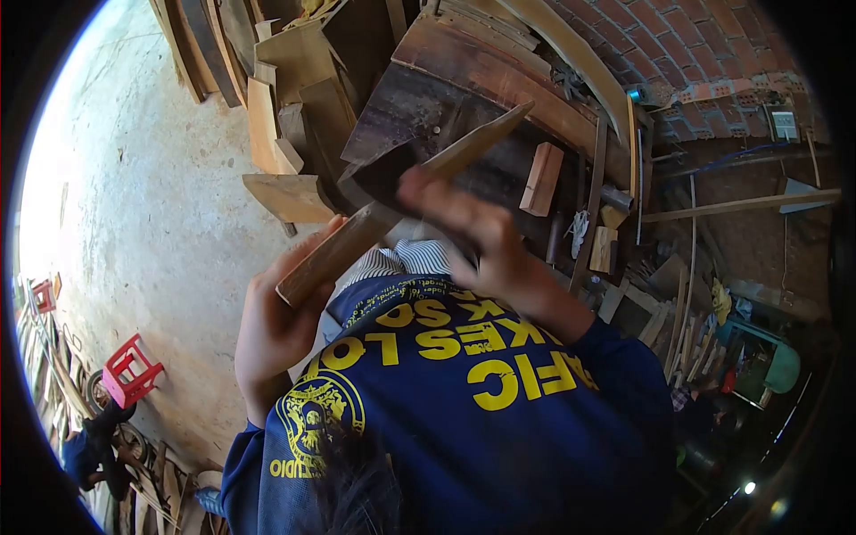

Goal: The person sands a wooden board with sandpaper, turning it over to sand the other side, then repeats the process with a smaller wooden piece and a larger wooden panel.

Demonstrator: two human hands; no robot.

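Observation:
My left hand (283,301) is closed round the near end of a pale wooden piece (334,254), which slants up to the right. Blurred by motion, my right hand (468,218) grips a dark tool with a broad, flat, blade-like part (382,174). That dark part lies across the line of the wood, hiding its middle. Beyond my right fingers a pale, pointed wooden length (481,138) sticks out; I cannot tell whether it belongs to the same piece. The tool's exact kind is unclear.
Ahead stands a dark wooden bench (464,85) with a wood block (541,178) on it. Boards and offcuts (299,98) lean at its left. A red plastic stool (132,370) and another person (94,450) are at lower left. A brick wall (704,53) rises upper right.

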